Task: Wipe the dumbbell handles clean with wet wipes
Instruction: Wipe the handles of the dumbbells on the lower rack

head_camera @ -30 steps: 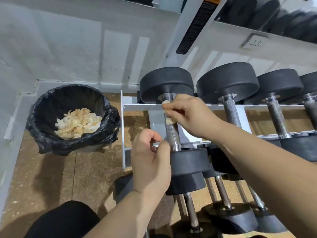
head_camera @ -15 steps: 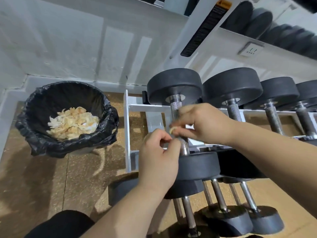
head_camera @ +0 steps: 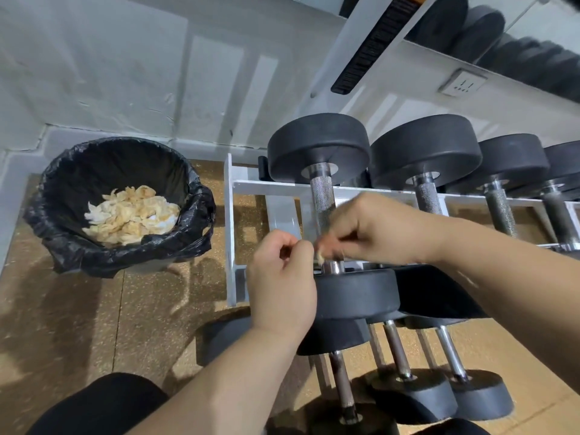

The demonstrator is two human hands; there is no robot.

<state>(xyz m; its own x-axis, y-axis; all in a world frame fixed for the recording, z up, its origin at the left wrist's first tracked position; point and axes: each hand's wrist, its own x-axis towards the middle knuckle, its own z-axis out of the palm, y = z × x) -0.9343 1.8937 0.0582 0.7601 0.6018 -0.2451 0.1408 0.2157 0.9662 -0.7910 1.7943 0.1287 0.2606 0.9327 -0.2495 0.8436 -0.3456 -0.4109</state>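
Right hand (head_camera: 373,229) slid down handle (head_camera: 323,199) to near lower end, fingers pinching soiled wipe (head_camera: 320,255); left hand (head_camera: 282,277) curled beside it, fingertips pinched, contents unclear; bin (head_camera: 125,246) at left.

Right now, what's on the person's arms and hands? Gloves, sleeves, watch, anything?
Nothing worn. The left hand and right hand are both bare, without gloves or visible rings. Both forearms are uncovered as far as the head view shows them: no sleeve cuffs, no watch, no wristband. The only clothing in view is dark black fabric at the bottom left edge, apparently on the leg.
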